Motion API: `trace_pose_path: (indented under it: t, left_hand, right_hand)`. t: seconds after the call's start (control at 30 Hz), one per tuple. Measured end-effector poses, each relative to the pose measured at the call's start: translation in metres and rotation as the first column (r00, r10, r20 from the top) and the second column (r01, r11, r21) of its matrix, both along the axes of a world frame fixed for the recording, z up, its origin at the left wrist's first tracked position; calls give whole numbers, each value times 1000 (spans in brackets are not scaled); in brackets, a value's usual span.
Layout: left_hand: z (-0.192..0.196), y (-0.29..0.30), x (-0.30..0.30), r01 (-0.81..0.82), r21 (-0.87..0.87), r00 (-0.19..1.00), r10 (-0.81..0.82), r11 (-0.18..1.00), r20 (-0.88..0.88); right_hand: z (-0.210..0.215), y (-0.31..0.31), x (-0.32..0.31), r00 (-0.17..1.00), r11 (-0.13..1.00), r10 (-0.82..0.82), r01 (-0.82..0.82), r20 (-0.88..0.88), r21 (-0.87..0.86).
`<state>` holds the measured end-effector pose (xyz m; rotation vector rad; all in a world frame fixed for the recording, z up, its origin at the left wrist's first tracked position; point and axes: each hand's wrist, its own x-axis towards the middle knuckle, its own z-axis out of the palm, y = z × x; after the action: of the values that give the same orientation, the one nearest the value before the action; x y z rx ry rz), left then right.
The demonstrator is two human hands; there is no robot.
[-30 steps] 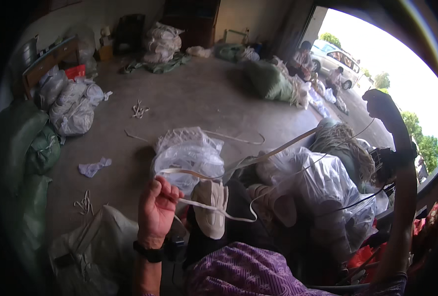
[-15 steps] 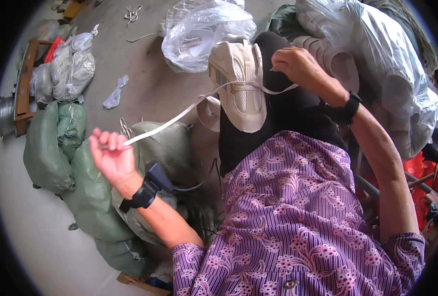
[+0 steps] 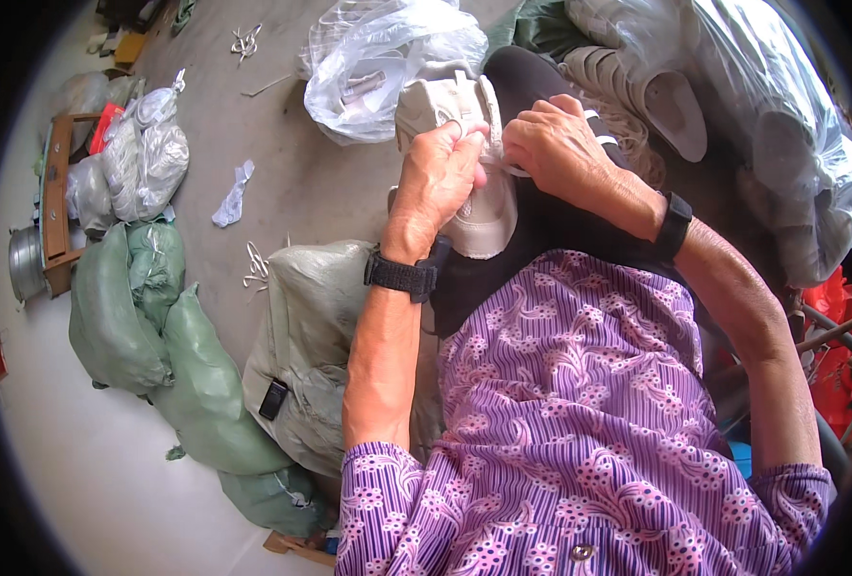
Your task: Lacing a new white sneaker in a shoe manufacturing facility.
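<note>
A beige sneaker (image 3: pixel 484 228) rests on my black-clad lap, its toe toward me. My left hand (image 3: pixel 438 180) is over its lacing area, fingers closed in a pinch, and hides much of the upper. A flat white shoelace (image 3: pixel 515 172) shows between both hands, across the shoe. At the shoe's right side, my right hand (image 3: pixel 562 146) has its fingers closed on the lace, which also shows as a white strip past that hand. The exact grip of the left fingertips is partly hidden.
Beyond the shoe sits a clear plastic bag (image 3: pixel 388 82). At right are stacked beige shoe parts (image 3: pixel 674 110) and a large translucent bag (image 3: pixel 781 115). Green sacks (image 3: pixel 119 307) and a pale sack (image 3: pixel 320 307) lie at left. Loose laces (image 3: pixel 246 43) lie on the floor.
My left hand has come in from the far left to the shoe, and the long stretch of lace is drawn in. My right hand has shifted slightly left and down.
</note>
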<state>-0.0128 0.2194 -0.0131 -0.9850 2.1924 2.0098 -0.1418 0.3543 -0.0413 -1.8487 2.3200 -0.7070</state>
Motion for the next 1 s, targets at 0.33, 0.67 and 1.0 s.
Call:
trace_pose_path:
  t: [0.33, 0.67, 1.0]
  left_hand:
    - [18, -6, -19, 305, -214, 927, -238, 928, 290]
    - [8, -11, -8, 244, -135, 950, -209, 960, 233]
    - [4, -7, -5, 172, -121, 976, -153, 978, 154]
  right_hand:
    - [-2, 9, 1, 997, 998, 67, -67, -49, -15]
    - [-3, 6, 9, 997, 996, 77, -78, -32, -47]
    - [-3, 2, 9, 999, 997, 25, -27, -42, -69]
